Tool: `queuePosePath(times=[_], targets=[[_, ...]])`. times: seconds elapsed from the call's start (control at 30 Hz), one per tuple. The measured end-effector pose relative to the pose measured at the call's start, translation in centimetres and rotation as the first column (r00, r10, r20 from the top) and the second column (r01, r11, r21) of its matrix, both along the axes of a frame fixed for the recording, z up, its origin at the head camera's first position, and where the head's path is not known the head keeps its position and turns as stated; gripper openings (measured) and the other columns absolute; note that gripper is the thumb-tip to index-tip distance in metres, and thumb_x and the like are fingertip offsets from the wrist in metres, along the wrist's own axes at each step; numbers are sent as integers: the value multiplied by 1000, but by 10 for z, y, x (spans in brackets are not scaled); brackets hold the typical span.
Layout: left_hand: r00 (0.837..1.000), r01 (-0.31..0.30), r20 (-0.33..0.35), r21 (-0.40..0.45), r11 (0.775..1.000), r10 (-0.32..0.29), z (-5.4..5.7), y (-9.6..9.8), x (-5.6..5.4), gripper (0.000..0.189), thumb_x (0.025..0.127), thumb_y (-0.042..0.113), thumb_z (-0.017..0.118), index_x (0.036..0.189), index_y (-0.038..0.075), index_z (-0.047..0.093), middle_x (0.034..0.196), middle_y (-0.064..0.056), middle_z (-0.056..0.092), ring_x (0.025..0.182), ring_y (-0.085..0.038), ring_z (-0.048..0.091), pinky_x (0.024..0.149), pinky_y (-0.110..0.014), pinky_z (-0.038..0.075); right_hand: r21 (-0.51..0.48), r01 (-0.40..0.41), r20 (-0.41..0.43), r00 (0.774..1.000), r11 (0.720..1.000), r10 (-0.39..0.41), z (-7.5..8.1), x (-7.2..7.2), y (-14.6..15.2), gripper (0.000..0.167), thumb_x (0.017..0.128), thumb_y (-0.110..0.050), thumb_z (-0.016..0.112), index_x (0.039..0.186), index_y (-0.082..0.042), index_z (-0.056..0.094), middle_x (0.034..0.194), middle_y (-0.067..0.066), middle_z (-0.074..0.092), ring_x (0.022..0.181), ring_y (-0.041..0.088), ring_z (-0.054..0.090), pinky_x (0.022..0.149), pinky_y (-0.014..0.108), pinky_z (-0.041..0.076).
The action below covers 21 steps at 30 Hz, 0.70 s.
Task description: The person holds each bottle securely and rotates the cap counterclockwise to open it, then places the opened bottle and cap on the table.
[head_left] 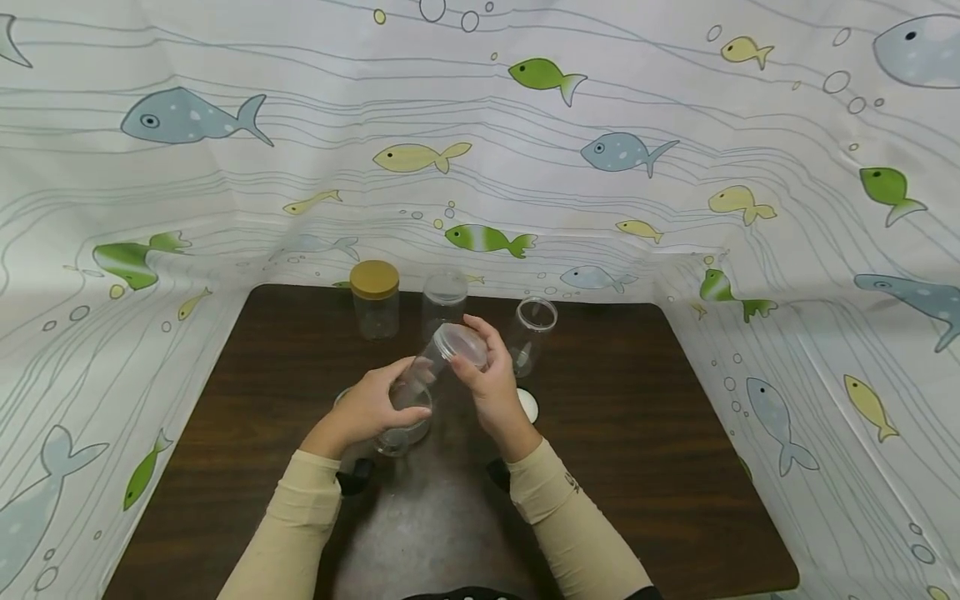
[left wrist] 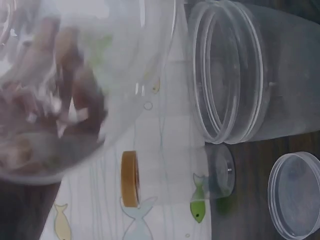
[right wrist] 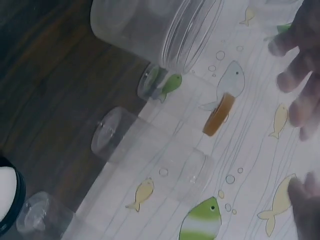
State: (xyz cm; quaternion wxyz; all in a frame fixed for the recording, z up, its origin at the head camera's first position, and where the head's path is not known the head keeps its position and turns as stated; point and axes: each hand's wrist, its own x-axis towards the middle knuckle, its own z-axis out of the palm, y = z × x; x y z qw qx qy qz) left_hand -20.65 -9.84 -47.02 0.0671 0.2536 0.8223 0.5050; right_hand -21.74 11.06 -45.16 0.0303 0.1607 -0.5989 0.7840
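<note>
Clear jar (head_left: 422,372) tilts above the counter (head_left: 637,467), left hand (head_left: 365,410) fingers clamped round its body, right hand (head_left: 497,387) fingers and thumb spread but curled onto the clear lid (head_left: 462,343) at its upper end; behind stand a gold-lidded jar (head_left: 377,310) and an open jar (head_left: 529,337)

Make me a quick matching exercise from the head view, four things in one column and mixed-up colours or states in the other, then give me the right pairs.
Column one:
1. Held jar
2. Lid of the back-left jar
3. Sleeves
4. Table

Column two:
A. Dark brown
B. Mustard yellow
C. Tilted, between the left hand and the right hand
D. Beige

Right pairs: 1-C, 2-B, 3-D, 4-A.
</note>
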Motion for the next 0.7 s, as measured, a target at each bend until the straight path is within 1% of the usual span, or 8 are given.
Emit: queuePosePath(times=[0.07,0.13,0.17,0.23,0.37,0.53,0.63,0.7], targets=[[995,71,59,62,996,-75,1,-1,0,63,90,19,77,145,6,48,129,-8,65,116,-31,63,94,-49,51,-9,-28,-23,999,1000,27,0,-1,1,103,74,-59,85,144,4,42,135,12,54,115,22,55,90,26,50],[988,120,85,96,988,-129,1,-2,0,62,93,17,74,147,4,46,132,-10,63,119,-33,62,95,-47,51,1,-47,-46,998,999,47,0,-2,2,105,75,-61,83,143,8,41,133,9,55,115,21,55,90,26,50],[986,137,85,101,985,-146,0,-3,0,63,94,18,73,148,3,44,133,-12,62,119,-34,61,95,-46,51,10,-51,-51,997,999,51,-1,-2,2,106,76,-61,82,143,9,41,133,7,55,115,21,55,90,26,50],[985,137,88,97,986,-146,-2,-4,-1,66,94,20,73,150,4,42,135,-13,61,121,-34,61,95,-46,51,17,-49,-52,997,999,50,-2,-2,2,105,76,-61,82,142,10,41,132,5,56,115,21,55,91,27,50],[997,77,20,37,996,-78,-4,-4,0,81,91,28,78,156,7,34,144,-13,55,124,-34,57,96,-51,50,-12,7,-25,1000,1000,-8,-4,-1,2,100,75,-58,84,140,6,43,133,10,56,114,22,55,89,27,51],[998,-16,-65,-29,999,14,1,-1,4,110,75,32,92,159,10,26,149,-14,50,129,-35,53,101,-56,46,-122,124,26,992,985,-122,-4,0,-3,81,81,-42,86,136,1,44,133,12,54,112,23,53,85,26,51],[986,-85,-156,-132,988,64,5,3,8,121,68,39,95,161,11,22,153,-14,46,134,-36,49,103,-61,41,-155,190,38,982,969,-186,-5,1,-9,69,84,-30,83,133,0,44,132,13,54,113,23,53,86,26,50],[966,-147,-240,-203,968,97,7,6,9,126,64,43,96,161,12,22,154,-12,46,135,-35,49,103,-62,41,-165,215,43,977,963,-211,-5,3,-13,66,85,-26,82,132,-2,44,132,14,53,114,24,54,88,27,50]])
